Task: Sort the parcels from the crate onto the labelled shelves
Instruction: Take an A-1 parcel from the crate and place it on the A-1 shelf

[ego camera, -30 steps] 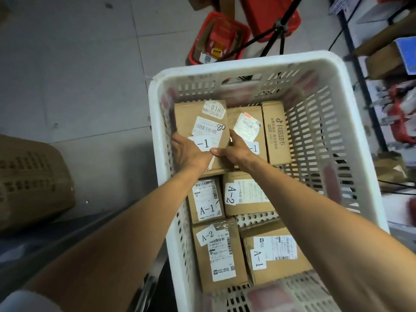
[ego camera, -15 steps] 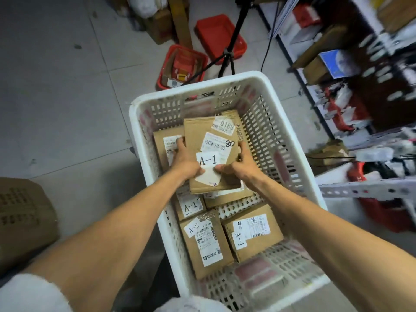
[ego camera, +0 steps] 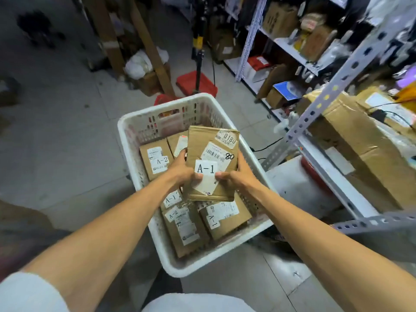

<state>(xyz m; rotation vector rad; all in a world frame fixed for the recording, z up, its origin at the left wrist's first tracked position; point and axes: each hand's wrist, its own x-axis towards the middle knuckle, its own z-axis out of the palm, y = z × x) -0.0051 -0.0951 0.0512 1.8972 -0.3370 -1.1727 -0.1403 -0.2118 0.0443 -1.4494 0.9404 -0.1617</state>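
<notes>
I hold a flat brown cardboard parcel (ego camera: 202, 140) labelled A-1 above the white slotted crate (ego camera: 132, 129). My left hand (ego camera: 182, 170) grips its left edge and my right hand (ego camera: 236, 174) grips its right edge, thumbs on the top face. Inside the crate lie several more brown parcels: one marked A-2 (ego camera: 156, 158) at the back left, another A-2 (ego camera: 184, 228) at the front, and an A-1 (ego camera: 225, 218) at the front right. Metal shelves (ego camera: 326, 176) stand to the right.
A large taped cardboard box (ego camera: 360, 140) sits on the near right shelf. Further shelving (ego camera: 286, 46) at the back right is packed with boxes. A tripod (ego camera: 199, 48), red bins (ego camera: 191, 83) and leaning cardboard stand behind the crate. Grey tiled floor lies to the left.
Both hands have lifted the A-1 parcel out of the crate and higher. My view has swung up and right, bringing the shelves into sight.
</notes>
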